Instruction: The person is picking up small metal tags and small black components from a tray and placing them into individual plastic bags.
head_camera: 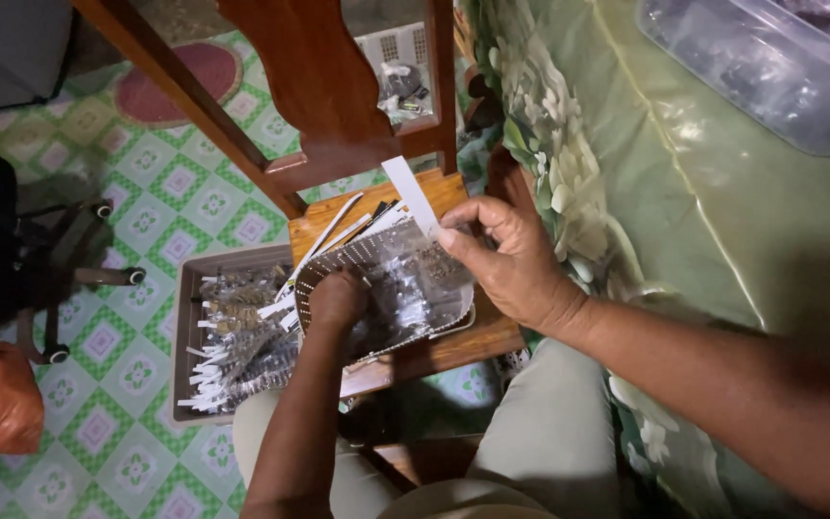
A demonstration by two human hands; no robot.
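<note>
Clear plastic packet (pixel 405 279) with white header strip, held over wooden chair seat (pixel 453 336); right hand (pixel 506 259) pinches its top edge, left hand (pixel 338 298) closed around its lower side. Grey tray (pixel 184 327) of similar packets just left, on seat.

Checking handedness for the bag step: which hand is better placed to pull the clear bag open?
Right, probably. The right hand already pinches the clear bag at its upper edge; the left hand is curled low against it.

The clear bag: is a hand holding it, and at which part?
Yes. The right hand pinches the clear bag at its upper edge with the fingers. The left hand is closed at its left side; what it grips cannot be told.
</note>
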